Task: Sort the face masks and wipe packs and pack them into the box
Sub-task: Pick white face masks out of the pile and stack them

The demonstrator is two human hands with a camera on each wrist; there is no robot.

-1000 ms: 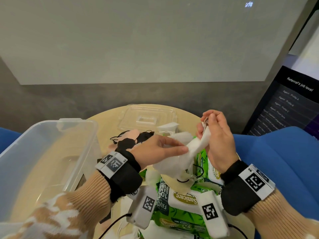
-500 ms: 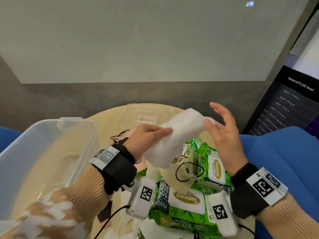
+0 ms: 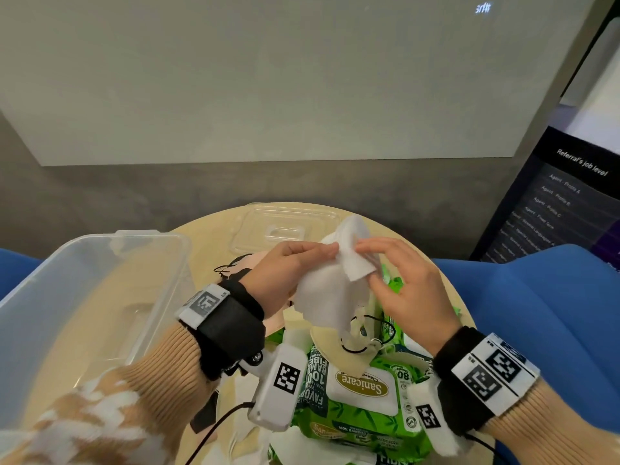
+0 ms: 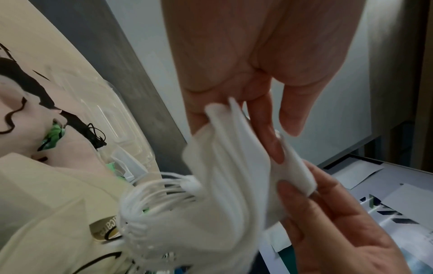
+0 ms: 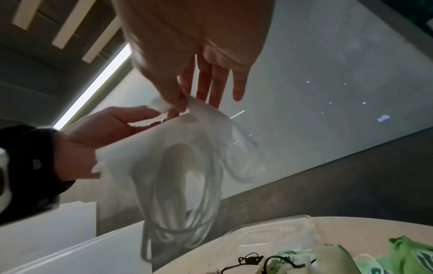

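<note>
Above the round table, both hands hold a stack of white face masks. My left hand grips the stack from the left side. My right hand pinches its folded upper corner between thumb and forefinger, the other fingers straight. In the right wrist view the white ear loops dangle below the stack. Green wipe packs lie in a heap under my hands, with a cream mask with black loops on top. The clear plastic box stands at the left.
The box's clear lid lies at the table's far edge. Pink and black masks lie behind my left wrist. Blue seats flank the table; a dark screen stands at the right.
The right hand went from open beside the white stack to pinching its upper corner. Both hands have drawn closer together, and the stack is bunched between them.
</note>
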